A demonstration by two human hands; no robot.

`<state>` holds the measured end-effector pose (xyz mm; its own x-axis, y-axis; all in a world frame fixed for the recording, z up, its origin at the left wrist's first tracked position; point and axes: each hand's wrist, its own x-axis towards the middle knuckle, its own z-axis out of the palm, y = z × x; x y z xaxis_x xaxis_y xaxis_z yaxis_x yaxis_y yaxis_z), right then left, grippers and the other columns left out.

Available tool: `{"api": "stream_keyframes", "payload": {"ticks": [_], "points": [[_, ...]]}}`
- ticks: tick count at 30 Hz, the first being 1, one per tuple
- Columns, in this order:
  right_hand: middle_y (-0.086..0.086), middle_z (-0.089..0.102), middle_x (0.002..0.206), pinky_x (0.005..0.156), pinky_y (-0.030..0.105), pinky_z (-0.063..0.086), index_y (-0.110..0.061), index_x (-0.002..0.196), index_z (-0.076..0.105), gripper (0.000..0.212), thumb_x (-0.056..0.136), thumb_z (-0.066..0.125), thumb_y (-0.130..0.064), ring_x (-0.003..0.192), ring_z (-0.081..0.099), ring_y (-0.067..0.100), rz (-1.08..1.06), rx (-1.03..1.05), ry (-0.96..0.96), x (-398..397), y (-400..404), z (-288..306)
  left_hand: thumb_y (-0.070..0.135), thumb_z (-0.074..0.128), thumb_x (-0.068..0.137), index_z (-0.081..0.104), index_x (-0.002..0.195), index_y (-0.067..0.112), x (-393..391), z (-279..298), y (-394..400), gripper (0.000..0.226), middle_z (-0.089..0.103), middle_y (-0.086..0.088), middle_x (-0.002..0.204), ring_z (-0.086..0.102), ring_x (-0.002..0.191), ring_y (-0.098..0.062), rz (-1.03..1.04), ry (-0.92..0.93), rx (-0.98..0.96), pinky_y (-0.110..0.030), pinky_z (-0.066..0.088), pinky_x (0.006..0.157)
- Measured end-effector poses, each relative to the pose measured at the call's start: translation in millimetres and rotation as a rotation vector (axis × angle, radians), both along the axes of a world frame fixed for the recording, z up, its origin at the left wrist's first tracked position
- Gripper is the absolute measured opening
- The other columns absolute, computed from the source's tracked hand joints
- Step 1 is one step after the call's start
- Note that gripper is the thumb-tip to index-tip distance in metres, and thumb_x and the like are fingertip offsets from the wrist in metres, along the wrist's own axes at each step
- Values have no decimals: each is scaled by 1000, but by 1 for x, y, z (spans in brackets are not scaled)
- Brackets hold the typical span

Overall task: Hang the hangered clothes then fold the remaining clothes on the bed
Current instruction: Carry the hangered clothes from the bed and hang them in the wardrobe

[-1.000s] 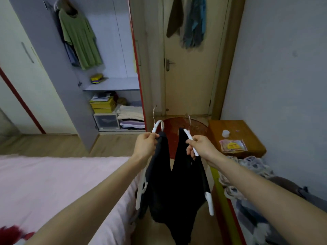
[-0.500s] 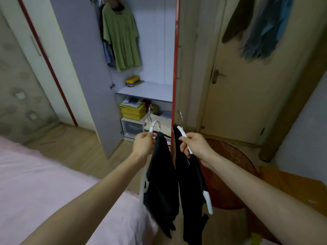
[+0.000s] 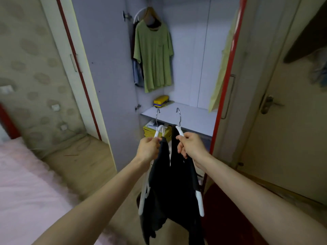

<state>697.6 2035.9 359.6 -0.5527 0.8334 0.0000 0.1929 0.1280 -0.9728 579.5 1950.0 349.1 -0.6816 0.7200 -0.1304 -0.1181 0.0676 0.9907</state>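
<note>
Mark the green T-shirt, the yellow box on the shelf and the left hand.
green T-shirt (image 3: 153, 55), head view, chest of the shirt
yellow box (image 3: 160, 101), head view, its top face
left hand (image 3: 148, 147), head view, back of the hand

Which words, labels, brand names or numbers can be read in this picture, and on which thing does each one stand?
None can be read.
Yellow box on the wardrobe shelf: a dark band with marks, too blurred to read.
Yellow boxes under the shelf: no legible print.
Green T-shirt, black clothes and white hangers: no text visible.
</note>
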Motion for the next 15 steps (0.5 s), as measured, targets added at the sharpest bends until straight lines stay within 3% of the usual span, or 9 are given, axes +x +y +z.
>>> {"api": "stream_keyframes", "payload": {"ticks": [5,10,15], "points": [[5,51,42,34,21,26,-1,78,53,22,98,47,-8,25,31,11,-19,5,106,-74,94,16,2,40,98,56,77,9,-66,23,69,28,31,11,38,25,29,-3,107,19,38,-12,19,33],[12,53,55,33,18,26,7,97,58,19,97,45,-7,26,32,10,-22,-54,226,-150,170,33,0,34,99,55,77,7,-128,57,124,31,33,12,38,25,29,-2,174,49,102,-12,19,33],[10,52,54,33,20,27,1,93,56,15,98,45,-8,27,33,9,10,-68,280,-234,230,57,1,35,99,55,80,5,-195,89,168,28,34,6,46,25,34,-5,164,133,107,-16,19,36]]}}
